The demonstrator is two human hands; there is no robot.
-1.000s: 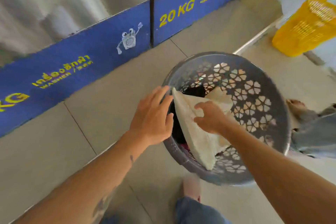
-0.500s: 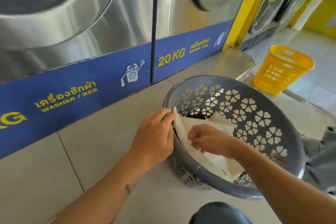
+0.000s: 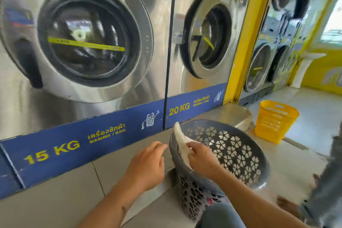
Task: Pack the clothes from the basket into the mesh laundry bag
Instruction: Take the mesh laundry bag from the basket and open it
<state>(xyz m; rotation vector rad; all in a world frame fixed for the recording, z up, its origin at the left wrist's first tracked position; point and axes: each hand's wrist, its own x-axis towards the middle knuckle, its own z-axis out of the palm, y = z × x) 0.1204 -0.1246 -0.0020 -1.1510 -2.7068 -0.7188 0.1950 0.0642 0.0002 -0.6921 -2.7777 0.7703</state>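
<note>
A grey plastic basket (image 3: 238,155) with flower-shaped holes stands on the tiled floor at lower centre-right. A white mesh laundry bag (image 3: 180,139) sticks up over its left rim. My right hand (image 3: 202,158) is shut on the bag just inside the rim. My left hand (image 3: 148,165) hovers just left of the basket, fingers apart, holding nothing. Dark and red clothes (image 3: 209,200) show through the holes low in the basket wall.
Two steel washers fill the back, the 15 KG one (image 3: 88,35) left and the 20 KG one (image 3: 207,37) right, its door ajar. A yellow basket (image 3: 273,122) stands on the floor at right. Another person's leg in jeans (image 3: 322,187) is at the far right.
My left hand has let go of the bag and moved left off the basket rim. My right hand has lifted the bag's edge higher. The view has tilted up toward the washers.
</note>
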